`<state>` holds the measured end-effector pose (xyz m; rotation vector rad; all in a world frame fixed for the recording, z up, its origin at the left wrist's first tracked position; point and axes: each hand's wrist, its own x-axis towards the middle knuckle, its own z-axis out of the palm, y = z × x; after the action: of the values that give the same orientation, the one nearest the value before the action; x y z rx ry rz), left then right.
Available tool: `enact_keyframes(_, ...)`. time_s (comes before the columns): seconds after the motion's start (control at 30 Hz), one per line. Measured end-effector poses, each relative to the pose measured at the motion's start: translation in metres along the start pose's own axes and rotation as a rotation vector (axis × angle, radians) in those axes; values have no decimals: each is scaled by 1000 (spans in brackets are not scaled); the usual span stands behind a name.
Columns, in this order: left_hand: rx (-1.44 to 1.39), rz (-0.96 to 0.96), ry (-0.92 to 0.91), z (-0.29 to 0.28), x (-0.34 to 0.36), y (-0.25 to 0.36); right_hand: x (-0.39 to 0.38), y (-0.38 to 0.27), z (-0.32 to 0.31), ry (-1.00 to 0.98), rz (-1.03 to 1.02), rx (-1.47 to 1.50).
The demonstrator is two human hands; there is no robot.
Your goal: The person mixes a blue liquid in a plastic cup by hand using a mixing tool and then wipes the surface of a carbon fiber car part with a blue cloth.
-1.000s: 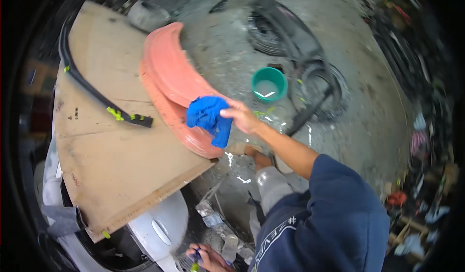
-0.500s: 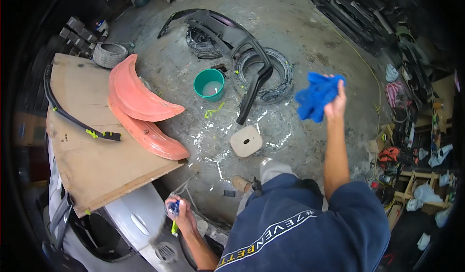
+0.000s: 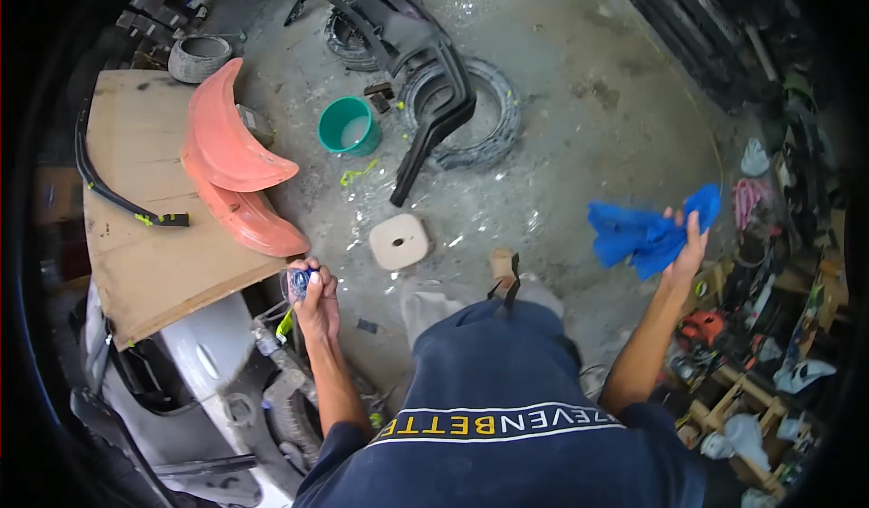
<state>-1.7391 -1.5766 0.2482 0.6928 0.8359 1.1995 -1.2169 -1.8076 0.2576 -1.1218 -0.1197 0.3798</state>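
My right hand (image 3: 685, 259) is closed on a crumpled blue cloth (image 3: 644, 238), held out over the floor at the right, with the cloth hanging loosely to the left of my fingers. At the lower left, my left hand (image 3: 320, 309) grips a small clear-and-blue object (image 3: 300, 282); its exact kind does not show. A bright yellow-green piece (image 3: 285, 326) sticks out below that hand, and I cannot tell whether it belongs to the held object. This hand is beside the near edge of a cardboard sheet (image 3: 136, 273), on which two curved salmon-coloured panels (image 3: 233, 141) lie.
A black bumper part (image 3: 444, 64) rests across tyres (image 3: 502, 137) on the floor. Nearby stand a green bucket (image 3: 349, 126) and a beige stool (image 3: 399, 243). A silver car panel (image 3: 210, 345) is at lower left. Clutter with wooden frames (image 3: 738, 399) lines the right.
My right hand has swung right and lower with the blue cloth. My left hand has risen toward the cardboard's edge, still gripping the clear-and-blue object. The whole view has shifted.
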Motion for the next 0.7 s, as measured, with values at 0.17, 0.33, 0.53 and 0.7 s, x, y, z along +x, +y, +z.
enact_keyframes(0.17, -32, -91, -123, 89, 36, -36, 82, -8, 37, -298, 125, -78)
enact_keyframes(0.33, -91, -150, -244, 133, 87, -69, 148, 30, 137, -511, 89, -534)
enact_keyframes(0.53, -128, -176, -255, 173, 158, -106, 228, 60, 253, -785, -50, -905)
enact_keyframes(0.7, -47, -190, -152, 197, 193, -126, 297, 102, 331, -905, -241, -1007)
